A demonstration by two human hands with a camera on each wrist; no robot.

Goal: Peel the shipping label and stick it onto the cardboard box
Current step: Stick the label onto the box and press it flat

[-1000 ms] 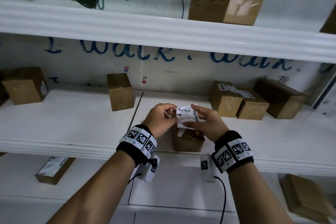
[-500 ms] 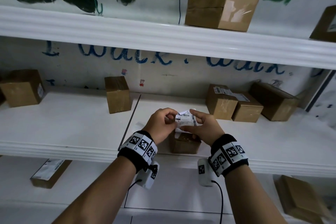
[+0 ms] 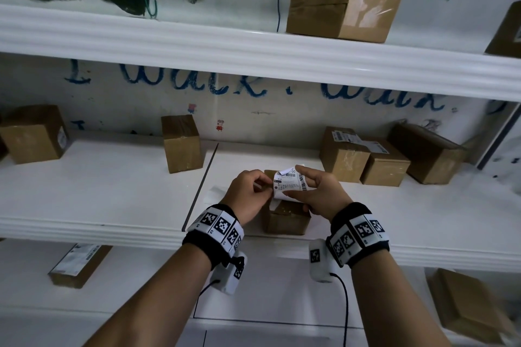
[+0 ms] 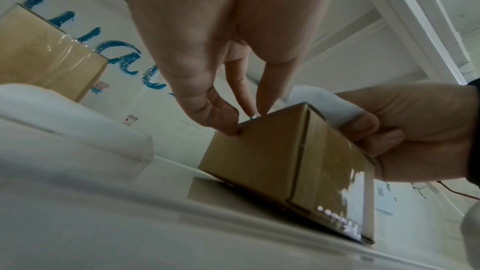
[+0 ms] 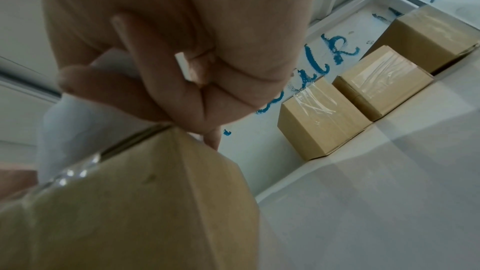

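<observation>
A white shipping label (image 3: 289,183) with barcodes curls over the top of a small cardboard box (image 3: 286,220) near the front edge of the middle shelf. My left hand (image 3: 249,191) pinches the label's left edge, and in the left wrist view its thumb and fingers meet at the box (image 4: 288,159) top edge. My right hand (image 3: 318,191) pinches the label's right side between thumb and forefinger. In the right wrist view the curled fingers (image 5: 182,93) hold white paper (image 5: 67,130) just above the box (image 5: 130,202).
Other cardboard boxes stand on the white shelf (image 3: 84,191): one (image 3: 181,144) at the back left, another (image 3: 33,134) far left, three (image 3: 386,160) at the back right. A loose white paper (image 3: 215,194) lies beside my left hand. More boxes sit on the shelves above (image 3: 344,3) and below (image 3: 79,265).
Both hands have kept their hold on the label and drawn it down nearer the small box; the label curls more over the box top.
</observation>
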